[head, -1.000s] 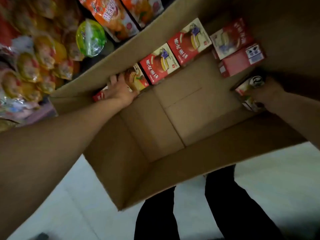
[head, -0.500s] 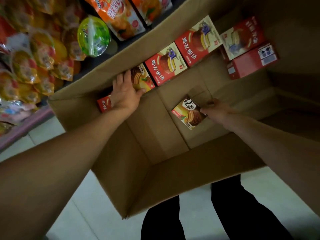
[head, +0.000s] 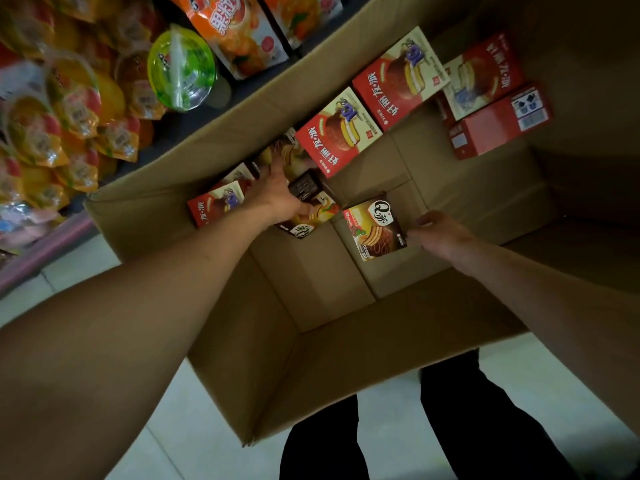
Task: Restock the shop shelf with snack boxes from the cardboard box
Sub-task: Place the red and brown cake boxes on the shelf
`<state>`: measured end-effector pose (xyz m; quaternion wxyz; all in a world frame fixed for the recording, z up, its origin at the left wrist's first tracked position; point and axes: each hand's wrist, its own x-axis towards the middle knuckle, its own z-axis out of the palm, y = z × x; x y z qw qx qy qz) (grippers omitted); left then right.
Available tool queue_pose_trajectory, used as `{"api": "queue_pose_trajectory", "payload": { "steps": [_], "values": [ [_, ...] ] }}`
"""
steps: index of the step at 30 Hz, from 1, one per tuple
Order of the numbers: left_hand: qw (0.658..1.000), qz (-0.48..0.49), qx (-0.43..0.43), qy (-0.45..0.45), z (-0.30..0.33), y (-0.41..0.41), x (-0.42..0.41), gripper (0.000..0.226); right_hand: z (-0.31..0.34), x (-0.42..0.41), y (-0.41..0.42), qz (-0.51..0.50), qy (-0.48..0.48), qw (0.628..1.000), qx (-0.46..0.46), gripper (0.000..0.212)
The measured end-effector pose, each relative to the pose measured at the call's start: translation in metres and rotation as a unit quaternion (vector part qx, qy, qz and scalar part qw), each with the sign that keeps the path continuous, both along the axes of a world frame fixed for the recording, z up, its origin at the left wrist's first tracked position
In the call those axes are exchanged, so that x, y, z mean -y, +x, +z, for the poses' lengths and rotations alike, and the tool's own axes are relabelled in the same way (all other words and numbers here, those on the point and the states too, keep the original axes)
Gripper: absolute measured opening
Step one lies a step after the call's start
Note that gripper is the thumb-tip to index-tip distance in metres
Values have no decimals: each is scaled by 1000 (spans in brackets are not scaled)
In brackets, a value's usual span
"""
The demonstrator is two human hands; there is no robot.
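Note:
Both my arms reach down into a large open cardboard box (head: 329, 362). My left hand (head: 278, 192) grips a brown snack box (head: 310, 211) and tilts it up off the bottom near the far wall. My right hand (head: 438, 232) pinches the right edge of a second brown snack box (head: 375, 226) in the middle of the bottom. Several red snack boxes lie along the far wall, one (head: 337, 133) beside my left hand and one (head: 400, 79) further right. Another red box (head: 214, 204) lies left of my left wrist.
Two more red boxes (head: 498, 123) sit in the far right corner of the carton. Beyond the carton's far wall, a shop shelf holds orange snack bags (head: 235, 32), a green jelly cup (head: 181, 67) and yellow packets (head: 69, 109). My dark trouser legs (head: 450, 427) stand on pale floor tiles.
My right hand carried a brown box from the right side to the carton's middle. My left hand has lifted the other brown box off the row, tilting it up.

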<state>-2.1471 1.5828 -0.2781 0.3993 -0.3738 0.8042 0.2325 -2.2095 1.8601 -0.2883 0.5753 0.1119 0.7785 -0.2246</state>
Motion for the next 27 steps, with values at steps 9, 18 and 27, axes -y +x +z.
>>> {"api": "queue_pose_trajectory", "payload": {
  "steps": [9, 18, 27],
  "values": [
    [995, -50, -64, -52, -25, -21, 22, 116, -19, 20, 12, -112, -41, 993, 14, 76],
    [991, 59, 18, 122, -39, 13, -47, 50, -33, 52, 36, -330, -45, 941, 50, 60],
    [966, -23, 113, 232, -34, 66, -76, 76, -27, 40, 45, -176, -65, 975, 116, 49]
  ]
}}
